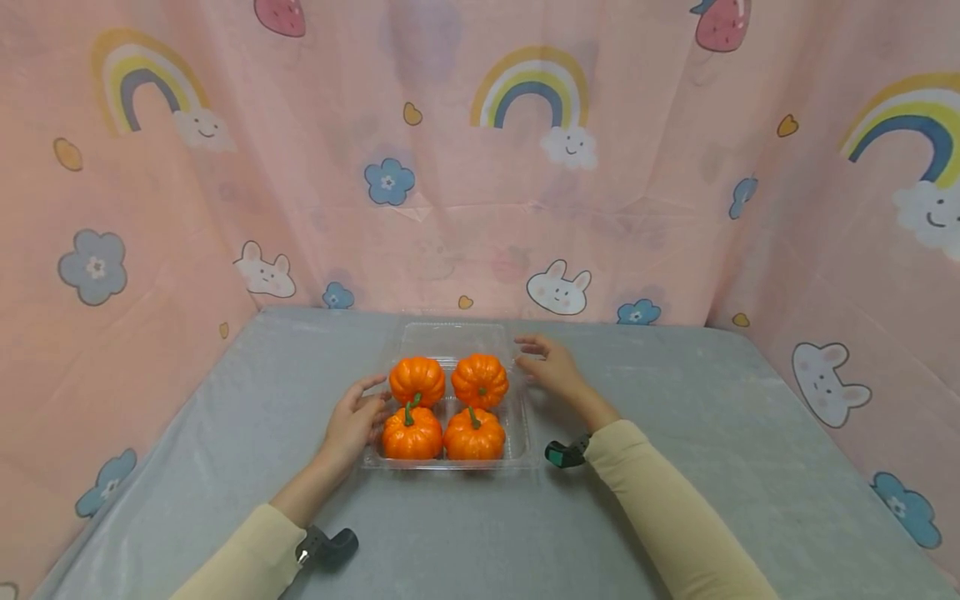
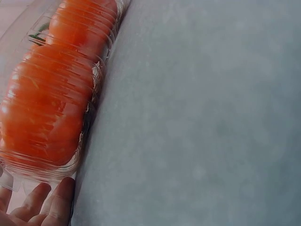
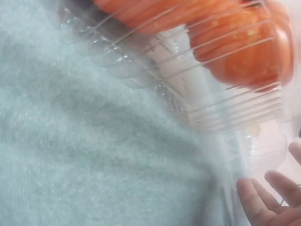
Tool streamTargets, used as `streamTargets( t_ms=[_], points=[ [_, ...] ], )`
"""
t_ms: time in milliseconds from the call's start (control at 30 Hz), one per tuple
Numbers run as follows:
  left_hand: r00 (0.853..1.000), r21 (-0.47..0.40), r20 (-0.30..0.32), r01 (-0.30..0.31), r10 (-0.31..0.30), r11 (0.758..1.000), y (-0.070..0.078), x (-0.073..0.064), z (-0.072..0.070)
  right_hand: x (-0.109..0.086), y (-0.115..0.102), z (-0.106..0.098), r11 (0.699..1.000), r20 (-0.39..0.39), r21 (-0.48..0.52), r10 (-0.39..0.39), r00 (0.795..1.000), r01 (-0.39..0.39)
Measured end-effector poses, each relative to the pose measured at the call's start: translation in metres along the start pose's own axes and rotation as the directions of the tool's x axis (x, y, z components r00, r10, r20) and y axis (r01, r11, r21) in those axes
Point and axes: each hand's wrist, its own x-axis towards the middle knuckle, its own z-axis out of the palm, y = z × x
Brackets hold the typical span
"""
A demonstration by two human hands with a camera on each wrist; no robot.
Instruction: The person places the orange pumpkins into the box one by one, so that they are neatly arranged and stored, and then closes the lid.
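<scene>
A clear plastic clamshell box point(image 1: 517, 433) sits on the table with its lid point(image 1: 453, 336) folded back at the far side. Inside stand several small orange pumpkins, among them a front left pumpkin point(image 1: 412, 435) with a green stem and a back right pumpkin point(image 1: 480, 382). My left hand point(image 1: 354, 423) rests against the box's left side, fingers extended; in the left wrist view its fingertips meet the ribbed plastic wall. By the back right corner, my right hand point(image 1: 553, 367) hovers with fingers spread, apart from the box wall in the right wrist view.
A grey cloth point(image 1: 675, 392) covers the table. Pink curtains point(image 1: 465, 225) with rainbows, rabbits and flowers hang at the back and both sides. Each wrist wears a dark camera mount, such as the right mount point(image 1: 567, 452) beside the box.
</scene>
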Motion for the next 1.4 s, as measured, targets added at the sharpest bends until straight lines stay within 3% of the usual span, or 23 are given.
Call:
streamTargets(
  t_ms=[167, 533, 1033, 1400],
  points=[
    [1.000, 0.013, -0.007, 0.004, -0.004, 1.000, 0.0001, 0.0000, 0.0001, 0.0001, -0.0002, 0.0030, 0.999, 0.030, 0.007, 0.034, 0.999, -0.034],
    [1.000, 0.011, -0.003, 0.011, -0.011, 1.000, 0.0006, -0.0002, 0.0007, -0.0018, 0.0025, 0.0031, 0.999, 0.057, 0.033, 0.031, 0.998, -0.033],
    [1.000, 0.024, -0.020, 0.003, -0.003, 1.000, 0.0031, -0.0031, 0.0017, -0.0016, 0.0040, 0.0053, 0.997, -0.002, 0.071, 0.035, 0.999, -0.035],
    [1.000, 0.000, -0.027, 0.011, -0.011, 1.000, 0.0021, -0.0028, 0.0029, -0.0055, 0.0019, 0.0075, 0.999, -0.058, 0.022, -0.028, 0.998, 0.029]
  ],
)
